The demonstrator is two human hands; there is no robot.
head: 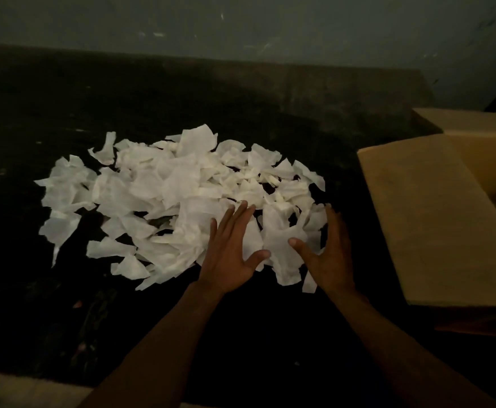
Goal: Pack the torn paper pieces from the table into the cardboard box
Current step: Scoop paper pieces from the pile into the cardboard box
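A wide heap of white torn paper pieces (164, 198) lies on the dark table (240, 98). My left hand (230, 251) rests flat on the heap's near right part, fingers straight and spread. A little to its right, my right hand (330, 254) stands on its edge at the right rim of the heap, fingers straight, thumb reaching onto a paper piece. Neither hand holds anything. The open cardboard box (435, 219) stands at the right, its near flap angled toward the heap; a bit of white shows inside it at the frame's right edge.
A grey wall (240, 22) runs behind the table's far edge. A pale strip (20, 390) shows at the bottom left corner, below the table's near edge. The light is dim.
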